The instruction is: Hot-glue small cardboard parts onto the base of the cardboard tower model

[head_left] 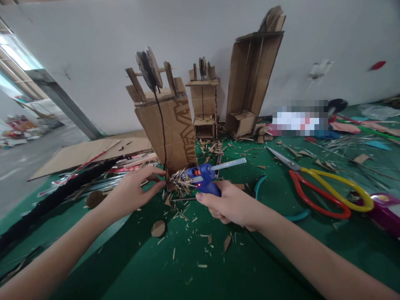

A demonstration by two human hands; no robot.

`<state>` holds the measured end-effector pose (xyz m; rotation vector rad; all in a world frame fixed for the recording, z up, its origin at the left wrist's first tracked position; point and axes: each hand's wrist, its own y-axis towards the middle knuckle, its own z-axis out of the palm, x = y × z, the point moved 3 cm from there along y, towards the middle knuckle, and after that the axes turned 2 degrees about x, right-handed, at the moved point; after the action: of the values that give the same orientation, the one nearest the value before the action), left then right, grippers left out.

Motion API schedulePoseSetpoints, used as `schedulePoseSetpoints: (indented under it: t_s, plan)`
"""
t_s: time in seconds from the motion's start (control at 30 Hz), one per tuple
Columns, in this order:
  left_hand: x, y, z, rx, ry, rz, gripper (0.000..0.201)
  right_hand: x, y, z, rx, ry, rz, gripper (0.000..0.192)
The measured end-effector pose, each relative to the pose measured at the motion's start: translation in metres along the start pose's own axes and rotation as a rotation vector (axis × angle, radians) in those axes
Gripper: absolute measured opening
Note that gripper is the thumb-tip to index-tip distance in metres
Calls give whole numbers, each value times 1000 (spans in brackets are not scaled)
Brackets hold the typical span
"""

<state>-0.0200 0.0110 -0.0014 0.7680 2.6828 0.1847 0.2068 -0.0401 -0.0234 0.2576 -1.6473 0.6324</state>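
Two hands: right hand [233, 204], fingers around a blue glue gun [203, 175] mid-scene, likely light, stiff, best held by its handle; left hand [134, 189], fingers narrowly parted, beside a probably crushable cardboard tower [167, 129], left on the tabletop [137, 266].

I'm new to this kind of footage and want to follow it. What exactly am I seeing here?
There is no machine: a person works bare-handed, in one picture from a head-worn camera looking forward and down. The right hand grips a blue glue gun, a glue stick jutting from its back. The left hand has its fingertips by the lower corner of a cardboard tower; whether they pinch anything is unclear. A black cord hangs down the tower. On the green table lie scraps, a cardboard disc and scissors with red and yellow handles.
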Motion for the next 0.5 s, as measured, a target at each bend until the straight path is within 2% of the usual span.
schedulePoseSetpoints:
  t_s: [0.37, 0.5]
  plan:
    - [-4, 0, -1, -8, 14, -11, 29, -1, -1, 0, -22, -71, -17, 26]
    - [-5, 1, -2, -7, 19, -8, 29, -4, 0, 2, -43, -30, -10, 26]
